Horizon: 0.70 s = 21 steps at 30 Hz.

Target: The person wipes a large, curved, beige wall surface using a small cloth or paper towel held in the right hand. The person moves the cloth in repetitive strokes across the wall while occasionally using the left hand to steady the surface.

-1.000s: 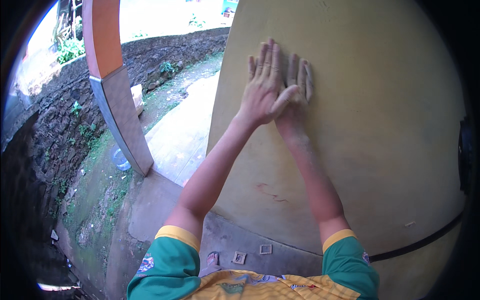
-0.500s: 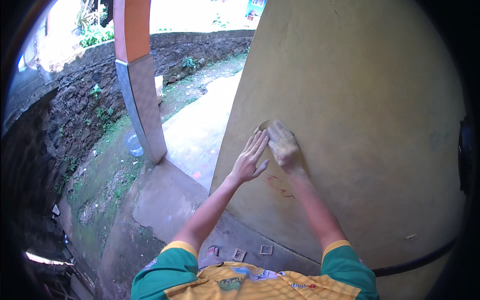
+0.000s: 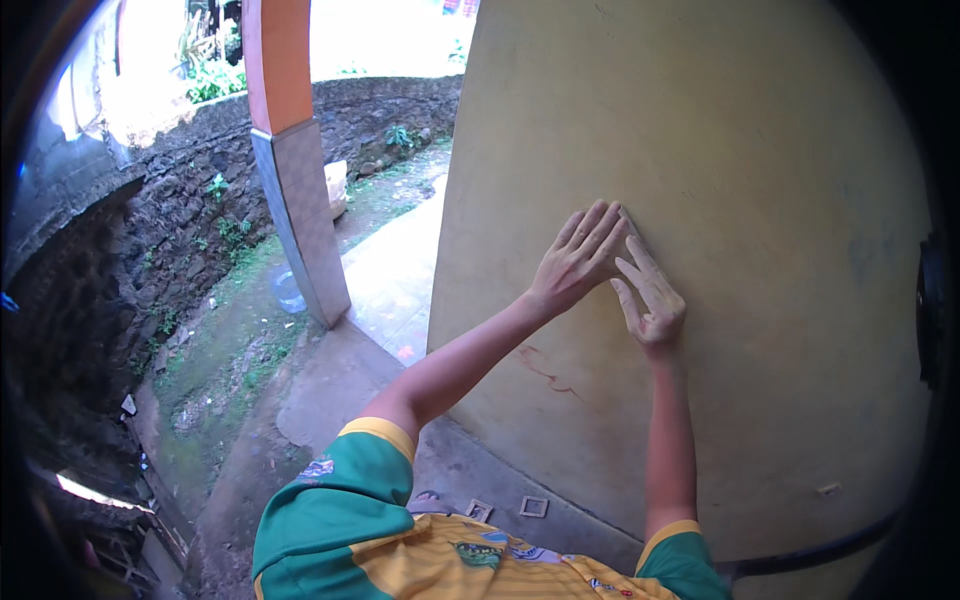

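Observation:
My left hand (image 3: pixel 583 258) lies flat against the yellowish-tan wall (image 3: pixel 790 190), its fingers stretched out up and to the right. Close on its right, my right hand (image 3: pixel 655 305) leans on the same wall with fingers extended and thumb apart. Between the fingertips shows the thin edge of a flat tan piece (image 3: pixel 636 226), pressed to the wall. Most of it is hidden under the hands, so its kind cannot be told. Pale dust coats the fingers of both hands. Reddish scribbles (image 3: pixel 545 370) mark the wall below them.
An orange and tiled pillar (image 3: pixel 297 190) stands to the left, before a curved stone wall (image 3: pixel 190 200). A clear plastic container (image 3: pixel 289 292) is on the ground behind it. Two small square frames (image 3: pixel 534 506) lie at the wall's foot. A dark hose-like band (image 3: pixel 815 557) runs low on the right.
Both hands have moved right across the wall, the flat piece with them. The left hand now reaches higher and over the piece; the right hand sits lower. The view has shifted slightly.

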Each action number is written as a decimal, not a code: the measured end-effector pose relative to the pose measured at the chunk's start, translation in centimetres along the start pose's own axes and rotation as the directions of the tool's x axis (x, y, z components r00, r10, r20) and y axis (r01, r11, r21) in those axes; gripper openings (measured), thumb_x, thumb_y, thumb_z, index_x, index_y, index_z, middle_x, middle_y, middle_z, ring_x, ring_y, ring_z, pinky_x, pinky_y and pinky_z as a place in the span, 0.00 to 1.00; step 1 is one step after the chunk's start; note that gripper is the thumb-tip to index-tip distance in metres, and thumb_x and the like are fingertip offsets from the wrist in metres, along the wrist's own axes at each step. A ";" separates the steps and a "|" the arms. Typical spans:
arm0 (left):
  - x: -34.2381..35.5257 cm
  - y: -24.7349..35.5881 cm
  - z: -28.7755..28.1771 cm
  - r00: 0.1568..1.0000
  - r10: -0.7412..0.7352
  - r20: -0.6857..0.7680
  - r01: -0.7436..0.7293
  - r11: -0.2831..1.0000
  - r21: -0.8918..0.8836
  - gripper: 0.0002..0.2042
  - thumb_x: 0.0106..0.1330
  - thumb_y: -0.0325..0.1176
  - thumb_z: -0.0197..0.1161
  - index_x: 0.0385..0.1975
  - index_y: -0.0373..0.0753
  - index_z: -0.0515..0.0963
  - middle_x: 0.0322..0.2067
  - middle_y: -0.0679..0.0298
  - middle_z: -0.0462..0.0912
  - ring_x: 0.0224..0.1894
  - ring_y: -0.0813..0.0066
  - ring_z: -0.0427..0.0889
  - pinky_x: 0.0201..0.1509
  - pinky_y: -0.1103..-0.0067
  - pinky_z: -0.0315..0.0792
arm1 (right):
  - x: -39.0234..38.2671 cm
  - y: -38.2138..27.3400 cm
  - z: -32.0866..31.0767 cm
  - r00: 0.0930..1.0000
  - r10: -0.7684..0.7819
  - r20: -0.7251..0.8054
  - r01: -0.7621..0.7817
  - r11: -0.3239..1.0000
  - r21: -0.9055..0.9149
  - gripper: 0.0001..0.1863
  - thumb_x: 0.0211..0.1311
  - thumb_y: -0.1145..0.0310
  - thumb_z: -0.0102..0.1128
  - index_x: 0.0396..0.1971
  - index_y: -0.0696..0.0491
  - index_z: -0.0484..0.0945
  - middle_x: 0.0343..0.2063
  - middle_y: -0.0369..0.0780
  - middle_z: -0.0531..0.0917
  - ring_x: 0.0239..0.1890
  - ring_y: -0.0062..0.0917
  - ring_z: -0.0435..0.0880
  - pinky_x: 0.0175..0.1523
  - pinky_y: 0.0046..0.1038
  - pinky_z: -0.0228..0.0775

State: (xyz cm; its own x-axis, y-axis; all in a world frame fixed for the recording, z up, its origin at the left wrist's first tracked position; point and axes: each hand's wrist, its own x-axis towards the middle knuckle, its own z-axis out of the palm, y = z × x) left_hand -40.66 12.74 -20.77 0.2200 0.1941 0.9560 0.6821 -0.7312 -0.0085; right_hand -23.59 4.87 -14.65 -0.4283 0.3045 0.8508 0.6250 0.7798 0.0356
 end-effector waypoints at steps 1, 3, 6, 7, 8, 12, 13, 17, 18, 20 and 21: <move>0.3 0.3 0.3 1.000 -0.010 0.019 0.009 1.000 0.020 0.41 0.63 0.40 0.72 0.76 0.32 0.64 0.79 0.49 0.62 0.81 0.49 0.60 0.82 0.56 0.59 | -0.3 -0.5 -1.0 1.000 0.016 -0.015 -0.015 1.000 0.021 0.10 0.65 0.77 0.72 0.46 0.60 0.88 0.60 0.51 0.86 0.62 0.46 0.86 0.65 0.39 0.81; 0.7 0.1 0.7 1.000 0.009 0.014 -0.009 1.000 0.017 0.39 0.66 0.40 0.70 0.76 0.33 0.64 0.79 0.49 0.61 0.81 0.48 0.59 0.82 0.55 0.57 | -1.7 -1.2 -2.5 0.997 0.029 -0.076 -0.025 0.998 0.055 0.10 0.66 0.79 0.69 0.46 0.60 0.88 0.58 0.50 0.87 0.62 0.45 0.86 0.65 0.39 0.81; 2.3 -2.6 1.4 0.998 0.046 -0.052 -0.047 0.999 -0.022 0.36 0.70 0.40 0.66 0.77 0.37 0.65 0.80 0.50 0.60 0.82 0.47 0.58 0.83 0.55 0.55 | -5.0 -1.4 -3.9 0.989 0.072 -0.133 -0.061 0.994 0.087 0.11 0.67 0.81 0.66 0.47 0.59 0.88 0.56 0.50 0.88 0.62 0.45 0.86 0.65 0.40 0.81; 3.1 -4.1 1.3 0.995 0.057 -0.082 -0.058 0.998 -0.004 0.35 0.71 0.39 0.65 0.78 0.38 0.65 0.80 0.49 0.60 0.82 0.46 0.58 0.83 0.54 0.54 | -6.3 -1.4 -4.1 0.986 0.103 -0.129 -0.092 0.992 0.088 0.11 0.67 0.81 0.65 0.47 0.59 0.88 0.55 0.50 0.88 0.62 0.45 0.86 0.65 0.41 0.81; 4.2 -5.9 1.0 0.991 0.073 -0.116 -0.071 0.997 0.016 0.34 0.72 0.39 0.65 0.78 0.39 0.65 0.80 0.49 0.59 0.82 0.45 0.57 0.83 0.54 0.53 | -7.3 -1.4 -4.2 0.983 0.130 -0.127 -0.120 0.989 0.086 0.11 0.68 0.82 0.64 0.47 0.59 0.88 0.54 0.50 0.89 0.62 0.46 0.87 0.65 0.41 0.81; 8.2 -15.6 -2.2 0.927 -0.112 -0.359 0.142 0.988 0.060 0.28 0.79 0.37 0.58 0.77 0.39 0.67 0.81 0.48 0.57 0.83 0.44 0.54 0.83 0.51 0.51 | -9.6 -1.0 -3.9 0.951 0.253 -0.176 -0.256 0.967 0.004 0.13 0.70 0.80 0.62 0.52 0.60 0.85 0.60 0.51 0.85 0.66 0.47 0.82 0.70 0.44 0.75; 7.1 -16.7 -3.0 0.932 -0.128 -0.339 0.160 0.985 0.069 0.27 0.80 0.37 0.57 0.76 0.37 0.68 0.80 0.48 0.60 0.82 0.44 0.54 0.83 0.51 0.50 | -9.4 -1.0 -3.6 0.943 0.260 -0.207 -0.275 0.960 -0.045 0.15 0.70 0.80 0.62 0.55 0.61 0.84 0.63 0.51 0.83 0.69 0.48 0.80 0.72 0.45 0.72; -3.7 -16.8 0.4 0.922 -0.111 -0.370 0.125 0.992 0.015 0.23 0.79 0.33 0.57 0.69 0.29 0.75 0.73 0.46 0.72 0.80 0.42 0.60 0.83 0.45 0.47 | -6.0 -1.2 -1.2 0.913 0.198 -0.356 -0.285 0.935 -0.212 0.26 0.71 0.77 0.62 0.68 0.61 0.75 0.73 0.55 0.71 0.78 0.51 0.65 0.80 0.50 0.59; -7.8 -16.0 1.9 0.944 -0.129 -0.304 0.146 0.989 0.036 0.24 0.77 0.34 0.60 0.68 0.30 0.76 0.71 0.45 0.74 0.80 0.41 0.61 0.83 0.45 0.47 | -4.5 -1.2 0.1 0.915 0.178 -0.361 -0.265 0.941 -0.208 0.28 0.71 0.76 0.63 0.70 0.61 0.73 0.75 0.55 0.68 0.80 0.51 0.62 0.81 0.51 0.55; -11.3 -15.1 3.2 0.971 -0.163 -0.176 0.165 0.986 -0.005 0.28 0.75 0.38 0.63 0.71 0.29 0.72 0.74 0.43 0.70 0.80 0.39 0.59 0.83 0.45 0.48 | -0.9 -0.7 3.3 0.916 0.156 -0.369 -0.243 0.949 -0.202 0.32 0.70 0.75 0.63 0.74 0.61 0.69 0.78 0.55 0.63 0.83 0.49 0.56 0.83 0.52 0.48; -10.7 -14.9 2.9 0.975 -0.171 -0.138 0.174 0.985 0.010 0.30 0.75 0.39 0.63 0.72 0.28 0.70 0.75 0.42 0.67 0.81 0.38 0.57 0.82 0.45 0.48 | 0.9 -0.4 4.9 0.954 0.095 -0.283 -0.171 0.950 -0.260 0.34 0.70 0.74 0.64 0.75 0.60 0.68 0.79 0.55 0.61 0.83 0.50 0.55 0.83 0.53 0.46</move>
State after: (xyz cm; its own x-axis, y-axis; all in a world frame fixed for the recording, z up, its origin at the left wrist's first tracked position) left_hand -51.18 23.49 -31.75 0.0013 0.2241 0.9746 0.7169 -0.6796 0.1553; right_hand -27.38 7.50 -16.48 -0.1649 0.2095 0.9638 0.8369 0.5469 0.0243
